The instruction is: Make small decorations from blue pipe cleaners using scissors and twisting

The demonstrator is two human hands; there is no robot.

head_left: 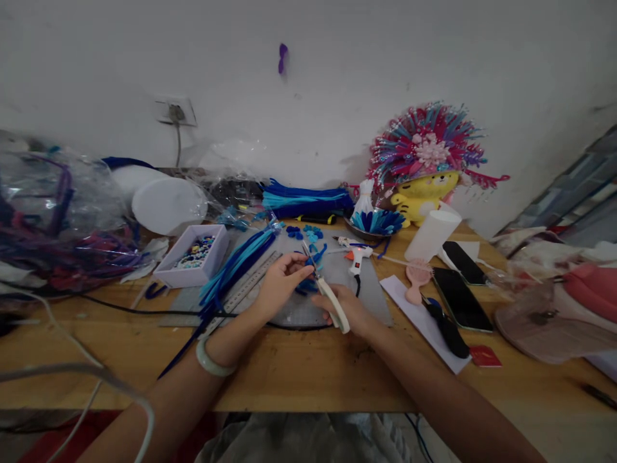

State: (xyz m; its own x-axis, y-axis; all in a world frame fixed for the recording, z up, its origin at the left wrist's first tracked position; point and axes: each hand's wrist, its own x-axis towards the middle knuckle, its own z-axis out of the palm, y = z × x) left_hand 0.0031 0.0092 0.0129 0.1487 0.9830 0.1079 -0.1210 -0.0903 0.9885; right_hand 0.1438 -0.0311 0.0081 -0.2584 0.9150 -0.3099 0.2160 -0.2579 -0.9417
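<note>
My right hand [344, 308] is closed round the cream handles of a pair of scissors [329, 297], whose blades point up and away. Close by, my left hand [284, 276] pinches with thumb and fingertips at the blades; what it holds looks like a small blue pipe cleaner piece [315, 258], partly hidden. Below and behind the scissors, more blue pieces lie on the grey cutting mat [289, 314]. Long blue pipe cleaners [241, 260] and a ruler [250, 283] lie left of my left hand. A white glue gun [357, 262] rests just beyond my right hand.
A white box of beads [190, 257] stands at left, near plastic bags [58, 212]. Blue pipe cleaner bundles [308, 199] and a bowl [369, 233] sit at the back. On the right are a yellow plush toy [429, 193], a pink brush [418, 276] and a phone [463, 299].
</note>
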